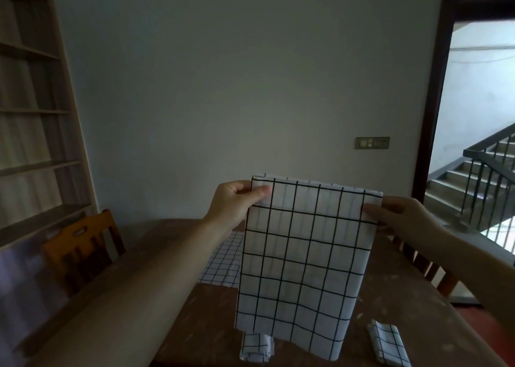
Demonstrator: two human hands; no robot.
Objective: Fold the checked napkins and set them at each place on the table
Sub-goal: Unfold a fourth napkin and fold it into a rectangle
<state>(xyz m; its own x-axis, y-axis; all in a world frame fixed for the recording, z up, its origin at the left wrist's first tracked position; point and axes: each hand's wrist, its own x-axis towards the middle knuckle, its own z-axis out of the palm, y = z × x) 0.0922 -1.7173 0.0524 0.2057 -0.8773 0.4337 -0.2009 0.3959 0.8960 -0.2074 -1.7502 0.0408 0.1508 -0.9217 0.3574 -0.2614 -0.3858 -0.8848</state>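
Grey-white plaster wall (223, 88) fills the background, carrying a brass-toned switch plate (372, 142) toward the right, with a tall wooden bookshelf (33, 132) standing on the left and a dark-framed doorway (446, 88) on the right that opens onto a staircase (468, 182) with a black railing. Below the wall lies a worn brown wooden table (211, 316), with an orange-brown wooden chair (83, 244) at its left edge and part of another chair (429, 266) at its right edge. Above the table the person holds up a white napkin with black checks (303, 263), which hangs down as a doubled sheet, its lower edge close to the tabletop. The left hand (234, 202) pinches the napkin's upper left corner, thumb on the near face and fingers curled behind. The right hand (401, 213) pinches the upper right corner in the same way, thumb lying across the cloth. Behind the held napkin, another checked cloth (223, 260) with a finer grid lies spread flat on the table. Near the bottom edge of the view a folded checked napkin (256, 347) lies on the table, partly hidden by the hanging sheet, and a second folded checked napkin (388, 343) lies well apart from it to the right.
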